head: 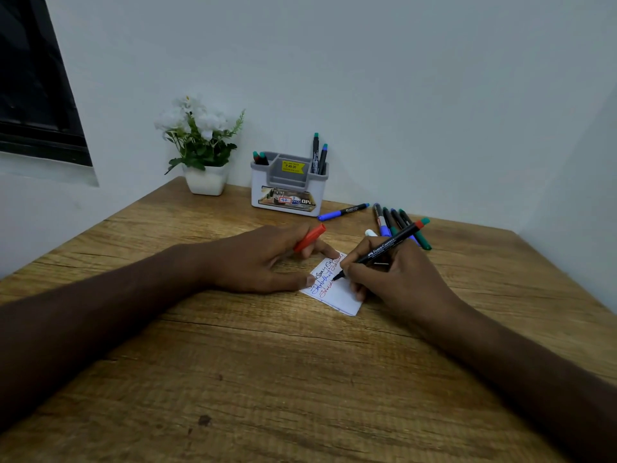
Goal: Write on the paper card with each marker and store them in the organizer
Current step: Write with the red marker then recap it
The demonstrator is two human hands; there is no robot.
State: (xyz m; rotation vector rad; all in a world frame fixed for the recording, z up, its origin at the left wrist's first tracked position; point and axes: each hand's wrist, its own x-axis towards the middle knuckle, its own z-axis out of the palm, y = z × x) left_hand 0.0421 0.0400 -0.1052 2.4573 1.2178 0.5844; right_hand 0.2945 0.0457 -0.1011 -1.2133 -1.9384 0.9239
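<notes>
The right hand [397,279] pinches a red Faber-Castell marker [384,248], tip on the paper card [337,292]; the left hand [267,259] pins the card while curled around the red cap [310,237]. Loose markers [397,225] lie behind on the wooden bench [233,379], near the grey organizer [288,185] and potted flowers [200,145] against the pale wall.

Plain pale walls [400,78] meeting in a corner, dark window [33,78] up on the left. Wood-grain counter [267,379] tucked right into it, potted white flowers [200,142] at the back. Soft, even light.
</notes>
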